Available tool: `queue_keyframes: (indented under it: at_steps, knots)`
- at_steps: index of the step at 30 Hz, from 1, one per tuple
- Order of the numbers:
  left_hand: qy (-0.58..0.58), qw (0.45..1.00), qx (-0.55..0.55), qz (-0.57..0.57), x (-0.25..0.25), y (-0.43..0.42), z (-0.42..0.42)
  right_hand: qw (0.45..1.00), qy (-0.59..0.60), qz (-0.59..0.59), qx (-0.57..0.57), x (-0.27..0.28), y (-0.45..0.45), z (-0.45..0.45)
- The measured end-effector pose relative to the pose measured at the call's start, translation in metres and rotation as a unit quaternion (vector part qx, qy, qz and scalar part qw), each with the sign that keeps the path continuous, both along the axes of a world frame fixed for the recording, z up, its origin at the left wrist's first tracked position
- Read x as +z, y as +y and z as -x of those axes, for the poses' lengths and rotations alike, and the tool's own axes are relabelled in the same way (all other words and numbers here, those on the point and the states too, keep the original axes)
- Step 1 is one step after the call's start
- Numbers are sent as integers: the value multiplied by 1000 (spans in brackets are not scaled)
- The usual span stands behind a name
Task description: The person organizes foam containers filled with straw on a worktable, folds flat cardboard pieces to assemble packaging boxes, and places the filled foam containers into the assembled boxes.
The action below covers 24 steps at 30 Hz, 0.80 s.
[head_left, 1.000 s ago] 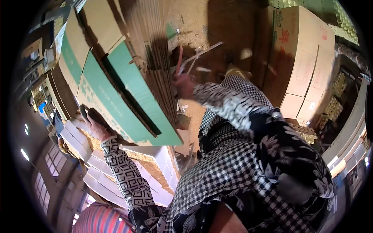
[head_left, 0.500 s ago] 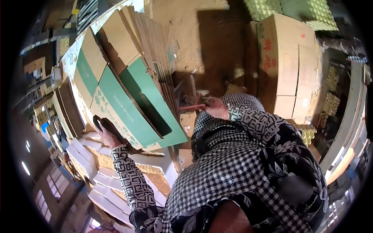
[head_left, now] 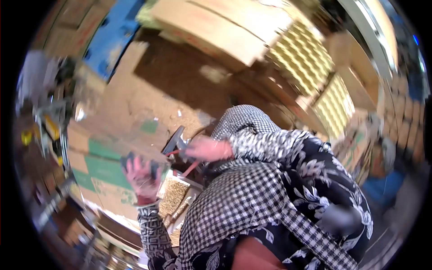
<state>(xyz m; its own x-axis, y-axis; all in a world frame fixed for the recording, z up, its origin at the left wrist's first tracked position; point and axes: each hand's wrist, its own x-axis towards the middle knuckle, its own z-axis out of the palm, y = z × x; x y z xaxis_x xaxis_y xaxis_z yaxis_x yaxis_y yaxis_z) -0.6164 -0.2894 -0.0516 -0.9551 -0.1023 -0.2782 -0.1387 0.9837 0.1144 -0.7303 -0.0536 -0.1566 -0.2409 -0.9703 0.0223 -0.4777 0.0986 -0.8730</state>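
My left hand point(head_left: 143, 180), with dark coverings on some fingers, is held with its fingers spread over the green and brown cardboard carton point(head_left: 105, 168). Blur hides whether it touches the cardboard. My right hand point(head_left: 209, 149), smeared by motion, is closed around a red-handled tool point(head_left: 191, 169) in front of my checked apron point(head_left: 238, 198). A dark flat piece point(head_left: 173, 140) sticks out just beyond that hand and seems to belong to the tool. Below my hands lies a pale box with tan, grainy-looking contents point(head_left: 173, 196).
Ahead stands a large brown carton point(head_left: 216, 24). Yellow egg trays point(head_left: 301, 58) are stacked to its right, near an open brown box point(head_left: 355, 67). A blue pallet-like panel point(head_left: 112, 38) is at the upper left. Dusty floor point(head_left: 180, 96) with scraps lies between.
The view has swung round, putting the green carton lower left and the egg trays nearer. My left hand has shifted from the carton's near edge and spread its fingers. The red-handled tool stays in my right.
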Motion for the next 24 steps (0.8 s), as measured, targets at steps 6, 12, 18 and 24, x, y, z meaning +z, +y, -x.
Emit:
queue_keyframes:
  at_steps: [6, 12, 18, 24]
  knots:
    - [5, 998, 35, 47, -9, -27, -9, 954, 34, -196, -225, -79, 189, -26]
    - [45, 983, 122, 133, -99, -84, -23, 850, -174, -321, -379, 15, 356, 12]
    - [-68, 902, 297, 305, -79, -54, 21, 504, -49, -635, -584, 55, 718, -20]
    - [-60, 898, 303, 314, -67, 5, 48, 416, 104, -389, -815, 91, 912, 17]
